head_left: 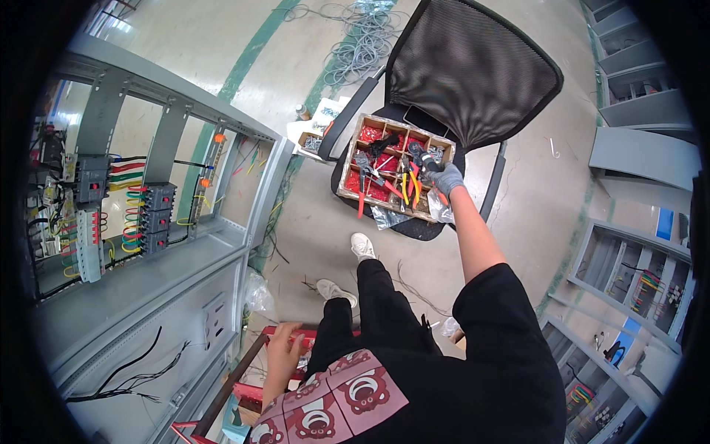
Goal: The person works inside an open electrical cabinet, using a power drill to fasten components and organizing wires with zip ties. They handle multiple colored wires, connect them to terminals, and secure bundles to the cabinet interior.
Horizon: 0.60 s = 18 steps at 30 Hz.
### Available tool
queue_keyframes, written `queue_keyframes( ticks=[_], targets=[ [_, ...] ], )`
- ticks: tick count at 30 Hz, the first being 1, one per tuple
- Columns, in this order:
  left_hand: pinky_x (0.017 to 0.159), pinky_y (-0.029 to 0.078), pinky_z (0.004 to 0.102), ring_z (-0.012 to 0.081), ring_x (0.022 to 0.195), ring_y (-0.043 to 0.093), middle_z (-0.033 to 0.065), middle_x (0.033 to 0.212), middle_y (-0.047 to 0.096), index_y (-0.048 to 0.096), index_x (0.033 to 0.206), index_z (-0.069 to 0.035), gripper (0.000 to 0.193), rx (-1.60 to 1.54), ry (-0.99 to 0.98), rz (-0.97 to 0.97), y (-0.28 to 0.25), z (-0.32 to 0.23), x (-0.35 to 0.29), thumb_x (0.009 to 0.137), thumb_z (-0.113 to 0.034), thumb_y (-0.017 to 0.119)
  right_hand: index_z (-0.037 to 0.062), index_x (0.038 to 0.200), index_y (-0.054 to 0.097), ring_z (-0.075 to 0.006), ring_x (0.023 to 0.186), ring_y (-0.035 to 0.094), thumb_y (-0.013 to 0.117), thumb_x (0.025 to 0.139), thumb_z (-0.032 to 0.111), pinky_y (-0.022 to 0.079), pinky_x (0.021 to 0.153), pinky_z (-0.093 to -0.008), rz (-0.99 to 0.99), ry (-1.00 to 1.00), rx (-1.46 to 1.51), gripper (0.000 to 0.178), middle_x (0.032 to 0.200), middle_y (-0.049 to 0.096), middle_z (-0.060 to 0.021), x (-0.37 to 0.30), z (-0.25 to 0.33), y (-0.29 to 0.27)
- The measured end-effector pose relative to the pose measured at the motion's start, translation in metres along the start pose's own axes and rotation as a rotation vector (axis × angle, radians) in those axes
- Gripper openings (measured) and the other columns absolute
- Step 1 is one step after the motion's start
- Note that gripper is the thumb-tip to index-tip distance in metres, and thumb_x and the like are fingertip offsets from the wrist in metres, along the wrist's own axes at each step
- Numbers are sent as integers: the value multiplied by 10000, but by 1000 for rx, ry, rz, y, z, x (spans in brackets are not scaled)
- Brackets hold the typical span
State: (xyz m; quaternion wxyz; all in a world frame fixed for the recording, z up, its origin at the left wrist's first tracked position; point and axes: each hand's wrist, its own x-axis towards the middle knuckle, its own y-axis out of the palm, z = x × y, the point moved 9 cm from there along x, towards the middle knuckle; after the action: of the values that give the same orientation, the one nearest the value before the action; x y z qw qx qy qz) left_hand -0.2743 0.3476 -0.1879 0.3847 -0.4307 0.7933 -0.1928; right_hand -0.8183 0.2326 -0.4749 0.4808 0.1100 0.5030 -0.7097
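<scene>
My right hand (447, 180), in a grey glove, reaches into a wooden compartment box (345, 176) on the chair seat. Its fingers are closed around a black-and-grey tool (423, 158) whose exact kind I cannot make out. Beside this tool lie pliers with yellow-and-black handles (405, 188) and red-handled pliers (362, 201). Small red parts (376, 191) fill several compartments, and a black bundle (383, 146) rests on top. My left hand (283, 354), bare with fingers loosely bent and apart, hangs low beside a red metal frame (307, 334), holding nothing visible.
The black mesh office chair (473, 70) has armrests either side of the box. An open grey cabinet (244, 255) with breakers (157, 218) and coloured wires stands at left. Loose grey cable (362, 52) lies on the floor beyond. More cabinets (640, 274) line the right.
</scene>
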Motion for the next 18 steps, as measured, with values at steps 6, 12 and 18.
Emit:
queue_keyframes(
  ticks=[6, 12, 18],
  targets=[
    [678, 536, 308, 231, 783, 665, 138, 1025, 596, 602, 1080, 7, 229, -114, -204, 52, 8, 2, 9, 852, 24, 606, 129, 1156, 619, -344, 1027, 632, 732, 691, 320, 494, 896, -408, -89, -120, -337, 515, 1102, 654, -198, 31, 38, -33],
    [678, 526, 310, 238, 781, 668, 147, 1005, 601, 599, 1081, 8, 233, -190, -275, 60, 24, 35, 11, 849, 23, 613, 112, 1184, 602, -306, 947, 662, 799, 688, 199, 519, 826, -383, -28, -236, -486, 541, 1029, 681, -161, 54, 56, -39],
    [694, 517, 309, 243, 802, 667, 137, 960, 615, 598, 1074, 2, 234, -166, -244, 98, 34, 46, 21, 843, 30, 615, 159, 1232, 581, -328, 984, 644, 748, 709, 139, 512, 855, -387, -13, -245, -578, 549, 1053, 670, -160, 70, 55, -33]
  ],
)
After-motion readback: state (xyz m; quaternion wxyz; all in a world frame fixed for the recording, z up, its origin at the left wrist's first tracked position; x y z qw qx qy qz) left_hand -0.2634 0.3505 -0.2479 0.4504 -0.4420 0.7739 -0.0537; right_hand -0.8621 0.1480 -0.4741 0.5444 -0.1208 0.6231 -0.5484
